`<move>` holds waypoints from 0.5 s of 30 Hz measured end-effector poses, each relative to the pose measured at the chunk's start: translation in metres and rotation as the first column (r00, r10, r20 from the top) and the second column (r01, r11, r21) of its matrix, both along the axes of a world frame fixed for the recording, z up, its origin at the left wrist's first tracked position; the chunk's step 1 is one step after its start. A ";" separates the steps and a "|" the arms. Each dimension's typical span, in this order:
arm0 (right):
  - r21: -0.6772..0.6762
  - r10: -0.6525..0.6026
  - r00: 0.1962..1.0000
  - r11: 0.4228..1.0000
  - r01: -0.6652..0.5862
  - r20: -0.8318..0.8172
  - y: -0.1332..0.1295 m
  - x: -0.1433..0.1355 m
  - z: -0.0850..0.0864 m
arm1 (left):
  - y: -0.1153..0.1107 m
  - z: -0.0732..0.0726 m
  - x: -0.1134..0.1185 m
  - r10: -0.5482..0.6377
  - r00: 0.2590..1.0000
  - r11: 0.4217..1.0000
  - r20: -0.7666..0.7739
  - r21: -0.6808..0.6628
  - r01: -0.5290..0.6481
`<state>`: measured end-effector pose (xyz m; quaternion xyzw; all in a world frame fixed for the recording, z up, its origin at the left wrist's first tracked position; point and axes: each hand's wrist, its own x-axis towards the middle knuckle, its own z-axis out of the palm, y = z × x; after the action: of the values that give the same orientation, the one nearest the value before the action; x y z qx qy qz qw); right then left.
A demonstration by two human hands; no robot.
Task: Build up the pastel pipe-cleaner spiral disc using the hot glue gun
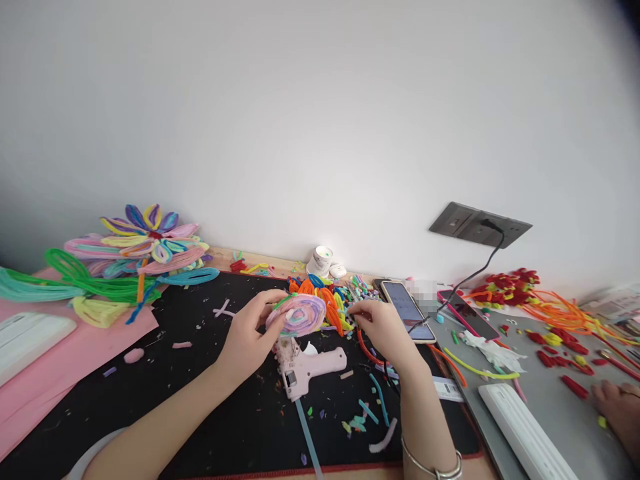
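My left hand (253,332) is closed on the edge of a flat coiled disc of pipe cleaners (303,315), striped in pink, purple and cream. Just below the disc, a pale pink glue gun (313,368) lies on the black mat with a clear glue stick (307,433) poking out of its back. My right hand (377,327) reaches over a heap of small cut pipe-cleaner pieces (357,288), thumb and fingers pinched together. Whatever may be between those fingertips is too small to make out. Orange pipe-cleaner loops (327,300) lie behind the disc.
Large pipe-cleaner flowers (150,240) lie at left on pink paper (107,353). A phone (407,310) rests behind my right hand. A black cord (473,277) runs from the wall socket (463,223). Another person's hand (617,400) is at the right edge, near red pieces (575,387).
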<state>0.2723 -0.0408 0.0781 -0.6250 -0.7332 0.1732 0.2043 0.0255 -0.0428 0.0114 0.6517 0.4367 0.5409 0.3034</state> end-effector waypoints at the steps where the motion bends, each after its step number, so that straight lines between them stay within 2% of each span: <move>1: -0.017 0.016 1.000 1.000 -0.015 0.025 0.000 0.001 -0.001 | 0.001 -0.001 0.000 0.007 1.000 1.000 0.010 -0.006 -0.007; 4: 0.005 0.058 0.998 0.998 -0.058 0.018 -0.004 -0.001 -0.004 | 0.004 -0.004 -0.001 0.029 0.999 1.000 0.030 -0.010 -0.029; 6: -0.016 0.142 0.989 0.990 -0.143 -0.038 -0.009 -0.006 -0.006 | 0.005 -0.003 -0.002 0.046 0.998 0.999 0.045 -0.001 -0.046; 9: -0.148 0.373 0.924 0.912 -0.382 -0.088 -0.019 -0.019 -0.013 | 0.006 0.001 -0.003 0.098 0.991 0.995 0.088 0.007 -0.099; 10: -0.180 0.416 0.906 0.888 -0.423 -0.077 -0.023 -0.024 -0.016 | 0.007 0.003 -0.004 0.124 0.987 0.992 0.105 0.008 -0.125; 11: -0.207 0.440 0.897 0.874 -0.439 -0.045 -0.025 -0.029 -0.020 | 0.008 0.005 -0.004 0.149 0.982 0.989 0.118 0.007 -0.151; 15: -0.196 0.443 0.895 0.883 -0.426 0.054 -0.030 -0.043 -0.031 | 0.015 0.005 -0.011 0.219 0.960 0.974 0.175 0.015 -0.225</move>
<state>0.2290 -0.0712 0.0472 -0.4683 -0.8451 0.2491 0.0672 0.0141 -0.0274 0.0164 0.5546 0.4696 0.6332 0.2662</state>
